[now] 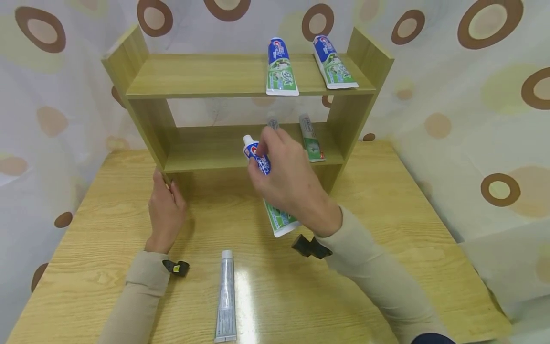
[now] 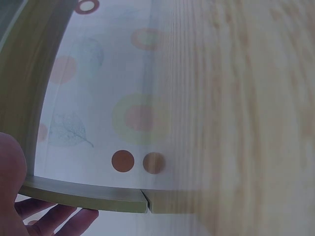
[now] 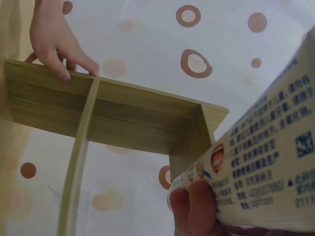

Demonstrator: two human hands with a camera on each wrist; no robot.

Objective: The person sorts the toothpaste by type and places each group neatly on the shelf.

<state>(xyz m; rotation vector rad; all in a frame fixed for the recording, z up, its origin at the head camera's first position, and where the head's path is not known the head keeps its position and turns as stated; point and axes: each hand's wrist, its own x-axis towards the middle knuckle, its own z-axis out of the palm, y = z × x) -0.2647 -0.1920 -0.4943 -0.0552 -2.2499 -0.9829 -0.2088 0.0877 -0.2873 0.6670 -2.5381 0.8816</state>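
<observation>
My right hand (image 1: pixel 294 174) pinches a blue, white and green toothpaste tube (image 1: pixel 279 217) near its white cap, in front of the wooden shelf (image 1: pixel 193 71). The tube slants, cap toward the lower board and wide end toward me; the hand covers its middle. In the right wrist view, the tube's printed white back (image 3: pixel 266 167) faces the camera. My left hand (image 1: pixel 166 212) grips the lower end of the shelf's left side panel, thumb on one face and fingers (image 2: pixel 54 219) around the other in the left wrist view.
On the top board lie two blue-and-green toothpaste tubes, one mid-right (image 1: pixel 281 71) and one far right (image 1: pixel 335 64). A grey-green tube (image 1: pixel 311 138) and another tube (image 1: pixel 273 123), partly hidden by my right hand, lie on the lower board. A silver tube (image 1: pixel 226 296) lies on the table.
</observation>
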